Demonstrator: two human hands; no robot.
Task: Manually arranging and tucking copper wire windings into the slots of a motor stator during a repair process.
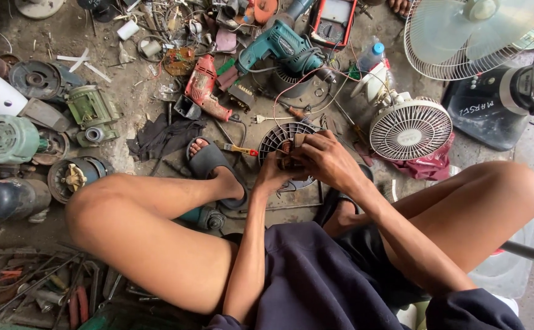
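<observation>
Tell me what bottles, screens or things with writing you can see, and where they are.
Meter: top middle, flat box with a red rim and a pale screen.
Plastic bottle: right of the teal drill, clear with a blue cap.
Black fan base: right, beside the small white fan, with pale handwriting on top.
Hands: left hand and right hand hold a small brown part over a dark round grille.

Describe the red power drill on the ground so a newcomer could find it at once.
Start at the person's left foot in its dark sandal and look up past the black rag. The red drill lies there on the dirt, left of the teal drill. Its red body sets it apart.
</observation>
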